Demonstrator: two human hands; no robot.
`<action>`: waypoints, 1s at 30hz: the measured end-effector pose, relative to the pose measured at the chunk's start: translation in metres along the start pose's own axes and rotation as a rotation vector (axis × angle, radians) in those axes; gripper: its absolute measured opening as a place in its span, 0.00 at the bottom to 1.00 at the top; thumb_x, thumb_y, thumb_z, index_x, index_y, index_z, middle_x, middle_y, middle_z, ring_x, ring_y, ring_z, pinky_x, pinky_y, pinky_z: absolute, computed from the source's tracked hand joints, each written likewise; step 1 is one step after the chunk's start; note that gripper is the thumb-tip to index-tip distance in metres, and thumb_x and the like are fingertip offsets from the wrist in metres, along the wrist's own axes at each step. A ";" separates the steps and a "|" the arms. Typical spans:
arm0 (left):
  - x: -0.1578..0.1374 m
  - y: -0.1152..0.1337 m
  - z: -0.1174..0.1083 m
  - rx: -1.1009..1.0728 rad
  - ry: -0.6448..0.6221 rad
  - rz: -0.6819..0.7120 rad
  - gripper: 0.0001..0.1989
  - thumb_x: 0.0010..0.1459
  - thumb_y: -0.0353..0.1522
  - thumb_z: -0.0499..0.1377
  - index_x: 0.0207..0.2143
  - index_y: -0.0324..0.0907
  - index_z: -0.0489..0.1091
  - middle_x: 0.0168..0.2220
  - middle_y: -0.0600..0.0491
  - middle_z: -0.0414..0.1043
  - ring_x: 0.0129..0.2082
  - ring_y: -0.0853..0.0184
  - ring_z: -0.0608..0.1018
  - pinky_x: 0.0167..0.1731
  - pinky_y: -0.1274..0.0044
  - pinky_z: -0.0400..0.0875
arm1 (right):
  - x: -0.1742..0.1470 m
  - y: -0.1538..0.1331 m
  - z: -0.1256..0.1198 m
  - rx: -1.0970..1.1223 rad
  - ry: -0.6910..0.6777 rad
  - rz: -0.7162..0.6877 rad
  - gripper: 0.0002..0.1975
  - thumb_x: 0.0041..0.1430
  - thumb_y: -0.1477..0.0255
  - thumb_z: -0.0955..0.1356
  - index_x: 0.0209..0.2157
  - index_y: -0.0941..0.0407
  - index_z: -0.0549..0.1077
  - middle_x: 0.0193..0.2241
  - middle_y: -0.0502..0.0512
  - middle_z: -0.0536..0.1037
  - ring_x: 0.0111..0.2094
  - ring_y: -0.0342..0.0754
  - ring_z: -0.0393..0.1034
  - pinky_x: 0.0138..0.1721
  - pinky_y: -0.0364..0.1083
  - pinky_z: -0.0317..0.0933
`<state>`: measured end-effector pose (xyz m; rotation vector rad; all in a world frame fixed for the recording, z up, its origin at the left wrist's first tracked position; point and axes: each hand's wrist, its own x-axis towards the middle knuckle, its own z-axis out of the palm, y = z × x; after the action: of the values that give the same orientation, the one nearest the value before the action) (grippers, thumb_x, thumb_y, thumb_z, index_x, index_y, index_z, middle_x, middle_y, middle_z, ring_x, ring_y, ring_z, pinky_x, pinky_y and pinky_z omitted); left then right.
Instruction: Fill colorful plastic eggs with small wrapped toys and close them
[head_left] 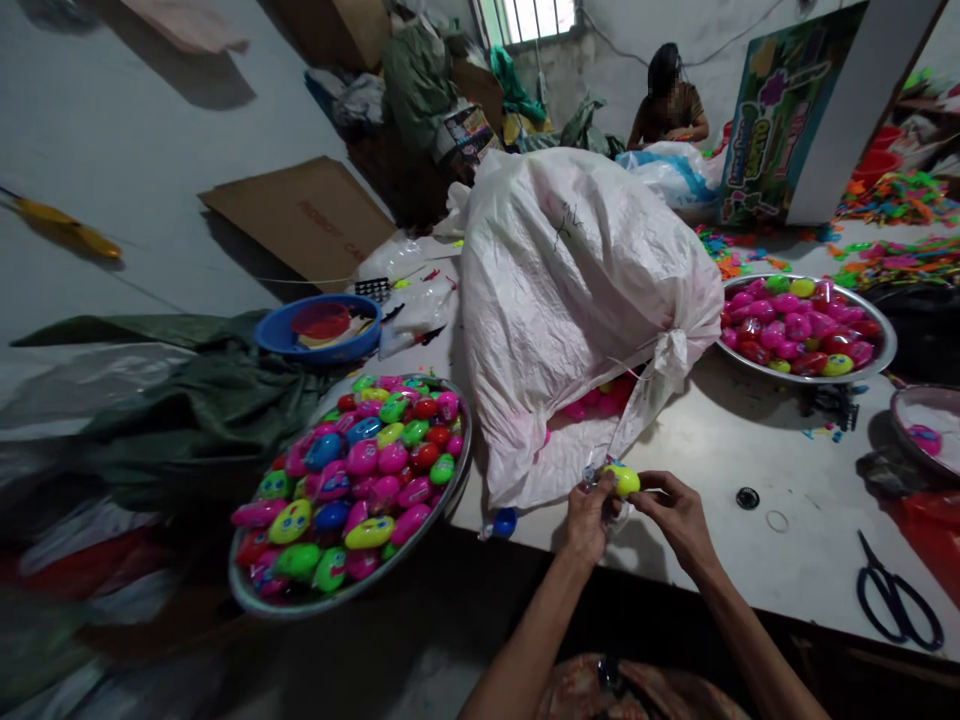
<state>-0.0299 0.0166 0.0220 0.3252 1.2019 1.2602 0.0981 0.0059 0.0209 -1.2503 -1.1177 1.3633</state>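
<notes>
Fingers of left hand (587, 522) clamped on yellow egg (625, 481), right hand (681, 512) pinching its edge; step (seemingly) two-handed handling, next move probably calling for steady hold.

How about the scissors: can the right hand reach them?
Probably yes: only a black disc and thin loop lie between the right hand and the scissors, though that hand is at a yellow toy.

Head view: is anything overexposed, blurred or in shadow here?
Head view, top: the barred window is blown out; head view, left: the dark green cloth looks soft and smeared; head view, centre: a soft shadow falls on the tabletop between left hand and right hand, with the yellow egg-shaped piece fairly clear.
</notes>
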 end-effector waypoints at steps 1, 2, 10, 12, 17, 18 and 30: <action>-0.001 -0.001 0.001 -0.004 -0.008 -0.017 0.21 0.34 0.41 0.68 0.29 0.36 0.71 0.22 0.56 0.69 0.15 0.78 0.64 0.16 0.83 0.57 | -0.002 0.002 0.002 -0.015 0.020 -0.035 0.19 0.46 0.60 0.71 0.36 0.57 0.70 0.30 0.55 0.76 0.30 0.49 0.72 0.31 0.47 0.67; -0.003 -0.002 0.002 -0.011 -0.022 -0.028 0.21 0.34 0.41 0.69 0.29 0.37 0.71 0.22 0.56 0.69 0.15 0.78 0.64 0.16 0.83 0.56 | -0.003 0.004 0.004 -0.039 0.040 -0.086 0.18 0.47 0.61 0.70 0.37 0.56 0.70 0.32 0.55 0.76 0.31 0.50 0.73 0.33 0.48 0.68; -0.010 -0.008 0.010 0.009 -0.110 -0.066 0.21 0.35 0.42 0.68 0.29 0.38 0.69 0.17 0.60 0.64 0.11 0.81 0.59 0.12 0.84 0.50 | -0.013 0.011 0.001 -0.355 0.154 -0.374 0.08 0.54 0.67 0.66 0.35 0.54 0.68 0.31 0.54 0.71 0.31 0.48 0.69 0.33 0.48 0.67; -0.012 -0.009 0.010 0.036 -0.123 -0.070 0.21 0.34 0.41 0.68 0.30 0.38 0.69 0.18 0.59 0.65 0.11 0.81 0.60 0.12 0.84 0.51 | -0.010 0.007 -0.003 -0.481 0.183 -0.404 0.11 0.52 0.68 0.67 0.37 0.55 0.68 0.35 0.56 0.71 0.32 0.48 0.69 0.32 0.47 0.66; -0.020 -0.017 0.010 0.200 -0.316 -0.237 0.22 0.35 0.41 0.68 0.30 0.36 0.69 0.22 0.54 0.69 0.13 0.77 0.65 0.13 0.83 0.54 | -0.013 -0.007 -0.031 -0.707 -0.025 -0.371 0.28 0.46 0.67 0.68 0.52 0.52 0.62 0.46 0.57 0.70 0.46 0.53 0.66 0.44 0.51 0.63; -0.020 -0.019 0.010 0.217 -0.351 -0.273 0.21 0.37 0.41 0.67 0.31 0.36 0.69 0.23 0.53 0.71 0.13 0.76 0.66 0.13 0.82 0.56 | -0.022 -0.006 -0.046 -0.773 -0.063 -0.341 0.28 0.47 0.67 0.67 0.52 0.52 0.62 0.46 0.56 0.71 0.46 0.53 0.66 0.45 0.51 0.63; 0.029 0.017 -0.041 0.270 -0.100 0.085 0.16 0.42 0.41 0.64 0.25 0.35 0.69 0.19 0.51 0.71 0.12 0.74 0.67 0.15 0.81 0.60 | 0.008 -0.024 -0.103 -1.232 -0.130 -0.324 0.17 0.56 0.65 0.61 0.47 0.53 0.68 0.43 0.58 0.74 0.33 0.49 0.73 0.32 0.44 0.64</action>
<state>-0.0774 0.0305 0.0030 0.6361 1.2838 1.1401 0.2023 0.0204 0.0367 -1.6665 -2.2857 0.4158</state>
